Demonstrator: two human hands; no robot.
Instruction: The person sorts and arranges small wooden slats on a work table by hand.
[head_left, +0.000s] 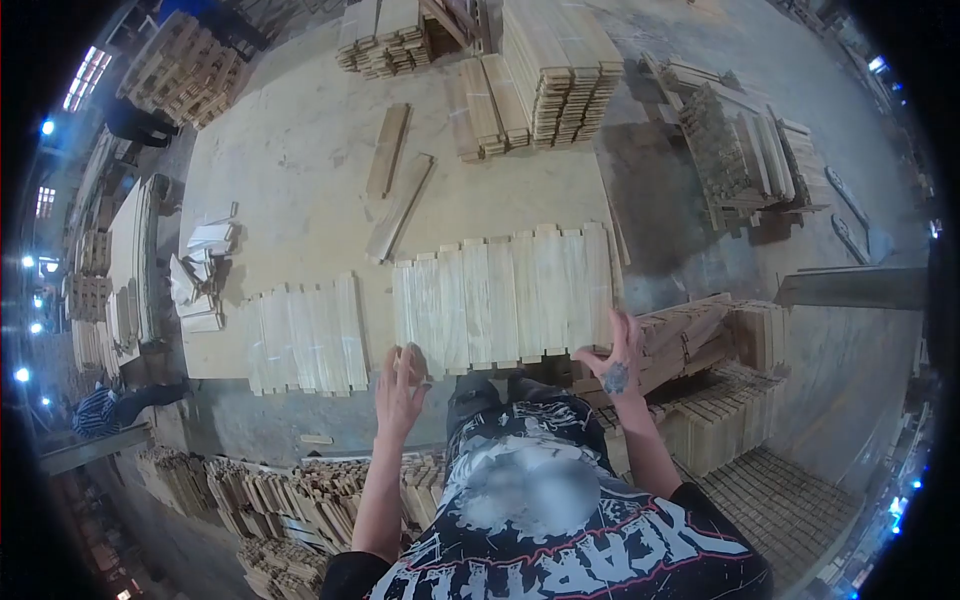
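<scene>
A row of pale wooden boards [500, 300] lies side by side at the front edge of the large worktable [290, 190], their ends slightly uneven. My left hand [402, 390] is at the row's front left corner, fingers stretched out. At the front right corner is my right hand [618, 357], thumb and fingers spread, fingertips right at the outer board. Neither hand is closed around a board. To the left, across a gap, lies a second row of boards [305, 340]. Two loose boards [400, 207] rest farther back.
Tall board stacks [565, 70] stand at the table's back. White scraps [205, 265] lie on its left side. To my right are stacked boards [710, 420] and a loaded pallet [745, 150]; more bundled boards [290, 500] stand behind me. Other people [140, 122] are at the left.
</scene>
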